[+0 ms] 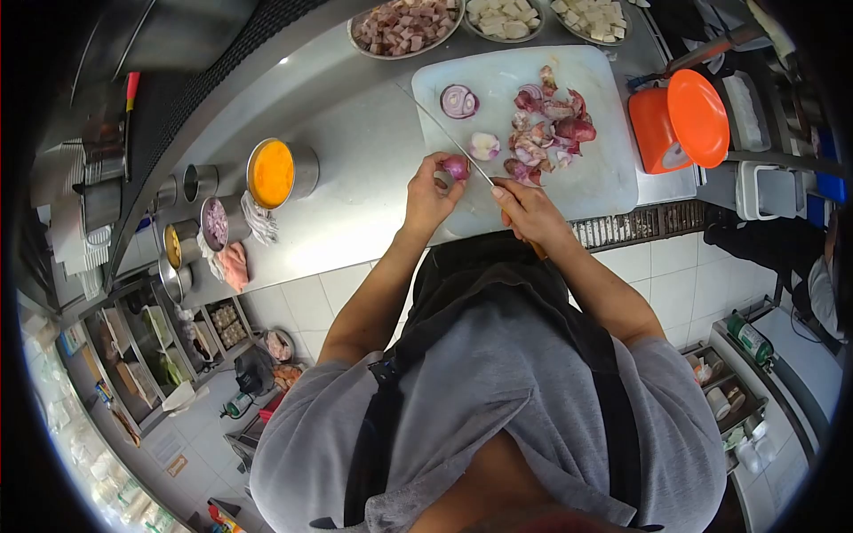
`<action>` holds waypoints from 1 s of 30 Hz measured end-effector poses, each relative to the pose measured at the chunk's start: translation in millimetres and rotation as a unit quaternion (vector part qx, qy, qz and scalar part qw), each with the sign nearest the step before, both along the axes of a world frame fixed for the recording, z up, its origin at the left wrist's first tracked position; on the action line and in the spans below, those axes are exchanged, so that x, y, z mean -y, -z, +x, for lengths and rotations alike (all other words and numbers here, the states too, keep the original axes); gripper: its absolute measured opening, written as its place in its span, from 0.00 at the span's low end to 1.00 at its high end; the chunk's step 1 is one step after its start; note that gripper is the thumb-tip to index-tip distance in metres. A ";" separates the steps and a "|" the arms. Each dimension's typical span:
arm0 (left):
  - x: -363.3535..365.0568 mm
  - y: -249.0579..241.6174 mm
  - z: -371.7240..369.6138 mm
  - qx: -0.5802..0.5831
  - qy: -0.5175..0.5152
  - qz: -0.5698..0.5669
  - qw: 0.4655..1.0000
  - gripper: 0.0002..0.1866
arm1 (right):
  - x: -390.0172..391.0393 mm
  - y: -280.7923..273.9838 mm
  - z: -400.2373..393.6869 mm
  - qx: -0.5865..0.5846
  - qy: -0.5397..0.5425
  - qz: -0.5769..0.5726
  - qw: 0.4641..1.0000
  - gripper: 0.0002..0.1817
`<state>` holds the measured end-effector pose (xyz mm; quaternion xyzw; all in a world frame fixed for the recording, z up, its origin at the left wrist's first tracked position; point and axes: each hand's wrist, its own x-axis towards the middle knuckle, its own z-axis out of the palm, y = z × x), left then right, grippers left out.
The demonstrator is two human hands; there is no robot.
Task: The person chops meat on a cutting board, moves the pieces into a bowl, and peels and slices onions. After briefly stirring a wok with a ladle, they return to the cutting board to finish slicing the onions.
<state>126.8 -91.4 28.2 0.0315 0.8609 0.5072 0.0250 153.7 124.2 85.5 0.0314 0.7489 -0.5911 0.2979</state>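
My left hand (pixel 432 197) pinches a small purple onion (pixel 457 167) between thumb and fingers, over the near left part of the white cutting board (pixel 586 191). In my right hand (pixel 531 213) is a knife (pixel 455 140), its long blade pointing up and left across the board, close beside the onion. Just past the blade lies a peeled onion piece (pixel 484 146). A cut onion half (pixel 458 101), rings showing, rests at the board's far left. Right of the blade is a pile of onion skins and trimmings (pixel 551 129).
Bowls of diced meat (pixel 407 27) and pale cubes (pixel 504 18) line the counter's far edge. An orange scale (pixel 659 129) stands right of the board. To the left are a pot of orange food (pixel 271 173), a container of chopped onion (pixel 217 222) and a cloth (pixel 259 219). Another person (pixel 782 240) is at far right.
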 end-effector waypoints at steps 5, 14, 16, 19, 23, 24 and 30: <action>-0.5 5.4 -0.6 -0.057 0.008 0.017 0.998 0.23 | 8.4 7.0 0.4 0.012 -0.006 0.003 1.000 0.25; -0.3 8.1 -3.3 -0.039 0.010 0.036 0.999 0.23 | 0.6 25.3 26.6 -0.122 -0.015 0.075 0.990 0.25; -1.0 7.0 -0.7 -0.040 0.012 0.032 0.999 0.21 | 7.4 36.8 24.4 -0.192 0.002 0.072 0.979 0.25; 2.0 3.5 -1.8 -0.055 0.029 -0.004 0.998 0.22 | 30.4 39.3 -15.4 -0.107 0.006 0.027 0.994 0.26; 3.6 3.2 3.9 -0.015 0.019 0.036 0.999 0.23 | 42.9 41.2 -27.0 0.030 0.039 -0.013 0.999 0.28; 3.3 3.8 4.2 0.006 0.016 0.061 0.998 0.23 | 44.3 42.3 -27.6 0.035 0.059 -0.037 0.997 0.28; 11.8 7.2 11.6 0.095 -0.021 0.334 0.938 0.24 | 45.7 27.5 -17.9 0.106 0.122 -0.133 0.978 0.20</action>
